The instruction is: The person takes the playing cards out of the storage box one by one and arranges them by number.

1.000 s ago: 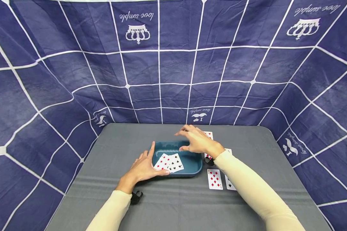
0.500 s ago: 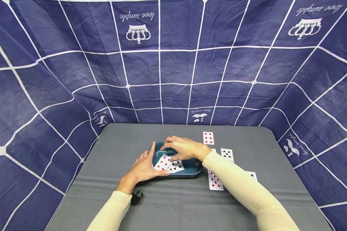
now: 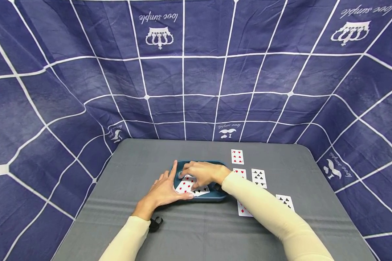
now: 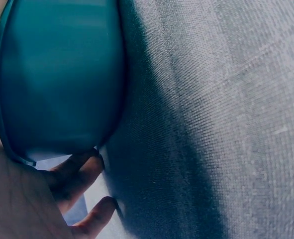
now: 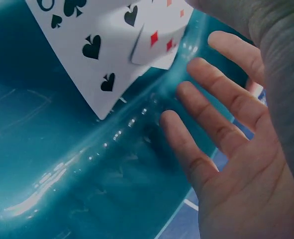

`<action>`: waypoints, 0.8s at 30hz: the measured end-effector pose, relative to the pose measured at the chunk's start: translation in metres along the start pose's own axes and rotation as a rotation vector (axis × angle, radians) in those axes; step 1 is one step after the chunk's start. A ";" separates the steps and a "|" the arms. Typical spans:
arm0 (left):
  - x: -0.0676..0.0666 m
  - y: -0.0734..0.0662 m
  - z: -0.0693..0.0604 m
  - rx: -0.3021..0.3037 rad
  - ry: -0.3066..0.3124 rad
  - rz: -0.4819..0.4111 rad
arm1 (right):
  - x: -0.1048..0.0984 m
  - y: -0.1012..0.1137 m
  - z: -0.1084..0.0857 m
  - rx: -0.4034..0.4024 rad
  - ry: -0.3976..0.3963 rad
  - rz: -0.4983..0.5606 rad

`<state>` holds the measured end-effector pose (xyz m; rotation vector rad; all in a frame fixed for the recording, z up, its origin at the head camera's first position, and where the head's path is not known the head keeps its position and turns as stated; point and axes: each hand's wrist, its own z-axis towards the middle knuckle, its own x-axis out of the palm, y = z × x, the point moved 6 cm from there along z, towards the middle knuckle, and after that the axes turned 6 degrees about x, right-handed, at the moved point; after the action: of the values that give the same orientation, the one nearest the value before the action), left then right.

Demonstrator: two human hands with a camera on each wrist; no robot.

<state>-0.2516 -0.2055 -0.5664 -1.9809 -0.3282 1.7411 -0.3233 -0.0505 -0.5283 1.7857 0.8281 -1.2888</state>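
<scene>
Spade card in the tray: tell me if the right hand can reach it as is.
Probably yes: the right hand is over the teal tray, its fingers spread, and the right wrist view shows an unobstructed gap to the spade card, though overlap with a diamond card may hinder pickup.

Blue cloth [image 3: 199, 76] hangs round three sides — white-gridded, printed with upside-down crowns. A grey tabletop [image 3: 196, 232] lies below.

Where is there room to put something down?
Bare table: left of the left hand, and in front of the tray, between the sleeves. Crowded: inside the tray, with cards and the right hand, and right of the tray, where more cards lie.
</scene>
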 end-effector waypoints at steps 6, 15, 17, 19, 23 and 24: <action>0.000 -0.002 0.000 0.007 0.000 0.009 | 0.007 0.000 0.003 0.006 0.001 -0.031; 0.002 -0.001 0.000 -0.009 0.006 -0.009 | 0.009 0.002 0.004 -0.011 -0.007 -0.077; 0.002 -0.001 0.000 -0.005 0.000 -0.010 | 0.009 0.003 0.005 -0.012 -0.006 -0.081; 0.001 0.000 0.001 -0.005 -0.004 -0.007 | 0.010 0.003 0.005 -0.012 -0.001 -0.082; 0.001 0.001 0.001 -0.013 -0.008 -0.001 | 0.011 0.002 0.006 0.000 0.008 -0.064; 0.002 0.001 0.001 -0.016 -0.008 -0.001 | 0.011 0.002 0.005 0.003 0.010 -0.057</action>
<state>-0.2522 -0.2057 -0.5683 -1.9852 -0.3466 1.7510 -0.3209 -0.0556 -0.5396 1.7841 0.8883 -1.3189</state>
